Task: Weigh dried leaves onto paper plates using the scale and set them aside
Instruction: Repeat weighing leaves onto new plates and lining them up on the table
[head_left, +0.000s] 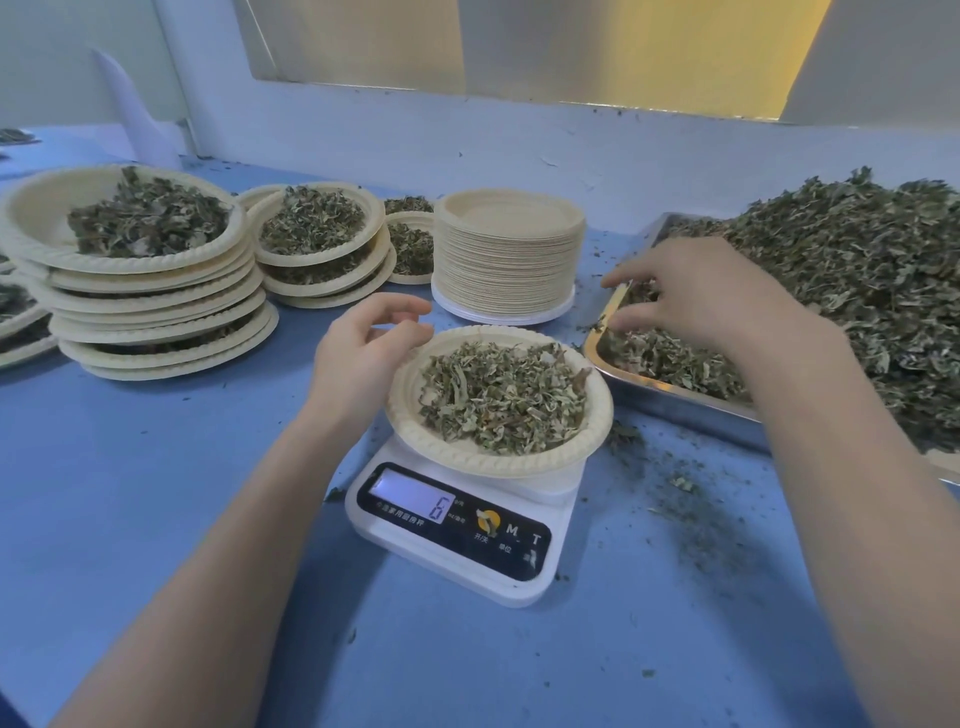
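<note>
On the scale (457, 525): leaf-filled plate (597, 415); hands beside.

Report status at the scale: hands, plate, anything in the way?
Left hand open beside plate rim, right hand reaching into leaves in tray. Plate of leaves on scale, display showing 6. Nothing blocking.

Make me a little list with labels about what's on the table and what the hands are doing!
On scale: paper plate holding dried leaves
Display: shows 6
Left hand: beside the plate's rim, fingers loosely curled, holding nothing
Right hand: reaching into the leaf pile in the metal tray
Behind the scale: stack of empty plates
Far left: stacks of filled plates
</note>
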